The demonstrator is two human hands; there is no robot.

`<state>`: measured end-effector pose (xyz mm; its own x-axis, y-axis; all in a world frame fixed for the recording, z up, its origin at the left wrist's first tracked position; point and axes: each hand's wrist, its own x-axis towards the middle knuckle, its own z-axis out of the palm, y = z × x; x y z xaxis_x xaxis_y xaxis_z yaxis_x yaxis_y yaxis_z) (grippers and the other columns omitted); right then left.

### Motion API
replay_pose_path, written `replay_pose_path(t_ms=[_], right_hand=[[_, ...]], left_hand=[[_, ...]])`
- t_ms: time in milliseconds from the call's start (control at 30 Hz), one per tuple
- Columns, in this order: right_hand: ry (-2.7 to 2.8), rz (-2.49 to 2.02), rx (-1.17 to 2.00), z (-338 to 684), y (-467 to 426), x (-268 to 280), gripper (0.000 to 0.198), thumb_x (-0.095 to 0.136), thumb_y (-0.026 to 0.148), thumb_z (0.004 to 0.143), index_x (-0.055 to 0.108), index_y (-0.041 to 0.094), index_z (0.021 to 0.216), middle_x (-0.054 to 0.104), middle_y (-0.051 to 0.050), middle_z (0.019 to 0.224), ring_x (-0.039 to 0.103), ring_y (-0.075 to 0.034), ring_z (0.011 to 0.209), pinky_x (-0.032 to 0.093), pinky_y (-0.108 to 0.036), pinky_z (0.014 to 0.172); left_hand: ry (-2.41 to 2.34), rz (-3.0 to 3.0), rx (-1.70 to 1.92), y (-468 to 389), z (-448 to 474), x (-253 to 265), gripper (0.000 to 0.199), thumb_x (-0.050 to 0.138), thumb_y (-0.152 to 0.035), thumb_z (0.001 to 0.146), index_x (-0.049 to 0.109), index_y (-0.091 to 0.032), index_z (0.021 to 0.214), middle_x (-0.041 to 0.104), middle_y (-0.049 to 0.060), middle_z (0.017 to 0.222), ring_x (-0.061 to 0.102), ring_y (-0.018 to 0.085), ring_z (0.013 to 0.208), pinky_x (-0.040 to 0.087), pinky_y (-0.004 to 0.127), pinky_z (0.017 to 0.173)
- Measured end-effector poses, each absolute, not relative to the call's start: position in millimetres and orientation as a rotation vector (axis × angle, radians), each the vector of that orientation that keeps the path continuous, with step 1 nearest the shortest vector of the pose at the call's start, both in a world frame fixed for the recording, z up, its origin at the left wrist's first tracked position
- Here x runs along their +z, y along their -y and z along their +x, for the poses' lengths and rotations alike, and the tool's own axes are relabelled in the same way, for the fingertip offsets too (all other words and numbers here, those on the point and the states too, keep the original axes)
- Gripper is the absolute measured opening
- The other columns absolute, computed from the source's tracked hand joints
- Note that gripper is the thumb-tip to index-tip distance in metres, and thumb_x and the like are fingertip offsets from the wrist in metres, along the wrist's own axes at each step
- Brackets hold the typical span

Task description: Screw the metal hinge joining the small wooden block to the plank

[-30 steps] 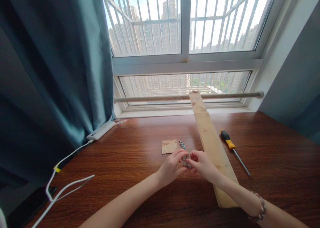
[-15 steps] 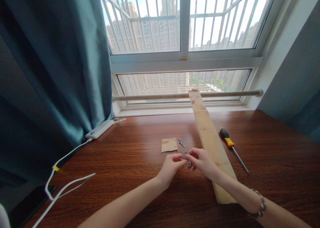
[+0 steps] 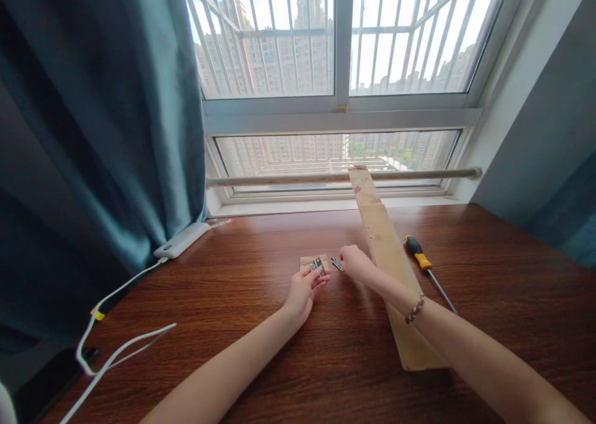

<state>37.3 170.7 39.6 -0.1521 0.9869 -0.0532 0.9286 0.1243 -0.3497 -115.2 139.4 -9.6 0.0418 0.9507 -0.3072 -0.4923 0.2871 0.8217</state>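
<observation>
Between the thumb and fingers of my left hand (image 3: 302,293) is a small metal plate with holes (image 3: 319,264), held over a square piece of thin wood or card (image 3: 306,261). The plate covers part of that square. My right hand (image 3: 357,264) has its fingers curled together at the right end of a little pile of screws (image 3: 336,263). Whether a screw is in its fingertips is hidden. Its forearm crosses above a long pale wooden board (image 3: 386,244), which lies lengthwise toward the window.
A black and yellow screwdriver (image 3: 420,256) lies right of the board, its tip behind my right forearm. At the left, a white power strip (image 3: 182,240) with a looping white cable (image 3: 125,349) rests near the blue curtain (image 3: 153,132). A rail (image 3: 419,175) runs before the window.
My hands have separated. My left hand moved left with the metal plate, over the square piece. My right hand let go of the plate and reached forward to the screws. The view shifted slightly.
</observation>
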Motion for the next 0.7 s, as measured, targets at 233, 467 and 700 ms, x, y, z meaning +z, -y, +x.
replay_pose_path(t_ms=[233, 467, 700], right_hand=[[2.246, -2.002, 0.382, 27.1, -185.6, 31.3, 0.024, 0.051, 0.009, 0.081, 0.070, 0.007, 0.096, 0.067, -0.024, 0.096, 0.067, -0.030, 0.090, 0.052, -0.033, 0.073], [2.253, -2.002, 0.340, 29.9, -186.9, 29.9, 0.024, 0.049, 0.009, 0.083, 0.069, 0.006, 0.096, 0.066, -0.025, 0.094, 0.067, -0.030, 0.087, 0.051, -0.035, 0.073], [2.405, -1.656, 0.241, 10.9, -168.4, 25.8, 0.027, 0.058, 0.024, 0.085, 0.059, 0.008, 0.106, 0.060, -0.020, 0.107, 0.057, -0.027, 0.105, 0.044, -0.035, 0.089]], left_hand=[[-0.971, 0.617, 1.208, -136.7, -114.9, -5.2, 0.005, 0.061, -0.008, 0.078, 0.066, -0.007, 0.080, 0.071, 0.013, 0.079, 0.065, 0.011, 0.059, 0.052, 0.018, 0.057], [-0.972, 0.635, 1.212, -134.7, -114.3, -2.4, 0.003, 0.061, -0.007, 0.079, 0.064, -0.008, 0.080, 0.071, 0.013, 0.079, 0.066, 0.012, 0.061, 0.053, 0.019, 0.059], [-0.968, 0.585, 1.387, -150.1, -125.5, 0.2, 0.009, 0.056, -0.004, 0.080, 0.062, -0.009, 0.076, 0.070, 0.009, 0.072, 0.064, 0.010, 0.057, 0.053, 0.018, 0.059]])
